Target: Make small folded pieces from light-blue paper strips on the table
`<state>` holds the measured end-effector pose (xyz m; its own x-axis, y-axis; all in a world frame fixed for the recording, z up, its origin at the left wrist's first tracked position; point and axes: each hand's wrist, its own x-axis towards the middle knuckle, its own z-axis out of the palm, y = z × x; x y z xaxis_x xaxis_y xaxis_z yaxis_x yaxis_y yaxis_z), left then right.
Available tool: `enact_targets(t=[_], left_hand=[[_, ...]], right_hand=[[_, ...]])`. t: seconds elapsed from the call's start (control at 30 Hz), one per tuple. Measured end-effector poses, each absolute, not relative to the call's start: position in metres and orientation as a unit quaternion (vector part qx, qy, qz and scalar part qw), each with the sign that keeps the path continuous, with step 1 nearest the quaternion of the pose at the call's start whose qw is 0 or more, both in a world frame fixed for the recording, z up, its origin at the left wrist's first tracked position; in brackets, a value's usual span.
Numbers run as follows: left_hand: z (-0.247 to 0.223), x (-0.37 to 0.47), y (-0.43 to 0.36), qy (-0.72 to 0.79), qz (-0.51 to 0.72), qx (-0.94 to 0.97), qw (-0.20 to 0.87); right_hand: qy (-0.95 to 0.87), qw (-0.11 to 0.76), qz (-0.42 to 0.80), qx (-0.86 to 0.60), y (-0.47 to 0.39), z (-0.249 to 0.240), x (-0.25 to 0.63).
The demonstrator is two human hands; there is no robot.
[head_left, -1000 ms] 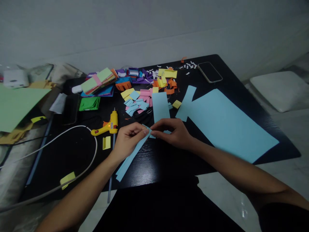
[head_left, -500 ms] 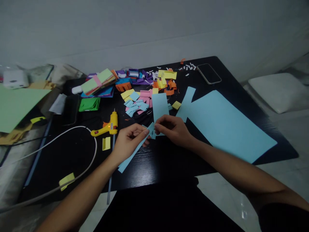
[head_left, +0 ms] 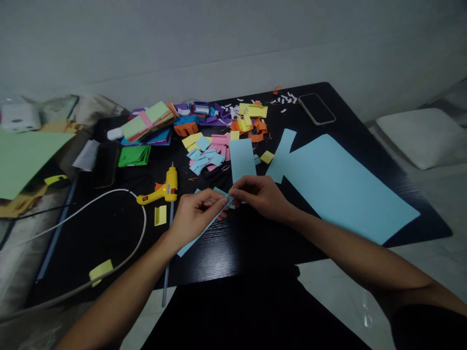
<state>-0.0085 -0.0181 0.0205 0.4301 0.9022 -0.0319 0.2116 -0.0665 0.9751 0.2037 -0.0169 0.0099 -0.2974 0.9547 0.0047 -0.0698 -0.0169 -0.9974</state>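
Observation:
Between thumb and fingers, my left hand pinches a light blue paper strip, whose long end slants down toward the table's front edge. My right hand pinches the strip's upper end, its fingertips touching those of the left. How the paper is folded there is mostly hidden by the fingers. Just beyond the right hand lies a blue paper rectangle. Black-handled scissors rest behind the hands, partly under small blue paper pieces.
A yellow glue gun and a looping white cable are at the left. Large blue paper covers the right side, below a phone. Bundled coloured papers and a green stack sit at the back left.
Both hands' fingertips have come closer together at the strip's upper end, the right hand shifting slightly left. The strip's lower part appears narrower, turned more edge-on.

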Motion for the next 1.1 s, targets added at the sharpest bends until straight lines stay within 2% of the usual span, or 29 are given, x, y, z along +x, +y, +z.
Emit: enact_targets(t=[0.4,0.63,0.83,1.1], left_hand=[[0.0220,-0.0111,-0.0132,0.438,0.319,0.615,0.573],[0.0205,-0.0099,-0.0156,0.426,0.297,0.636,0.570],[0.0214,-0.0125,-0.0126,0.432,0.281,0.626,0.585],[0.0207,-0.0146,-0.0109,0.429,0.263,0.671,0.545]], right_hand=[[-0.512,0.433,0.639,-0.377,-0.0137,0.0107,0.2086],[-0.573,0.399,0.580,-0.419,-0.0163,0.0126,0.2053],[-0.553,0.419,0.579,-0.428,-0.0114,0.0108,0.2098],[-0.562,0.370,0.606,-0.423,-0.0096,0.0104,0.2120]])
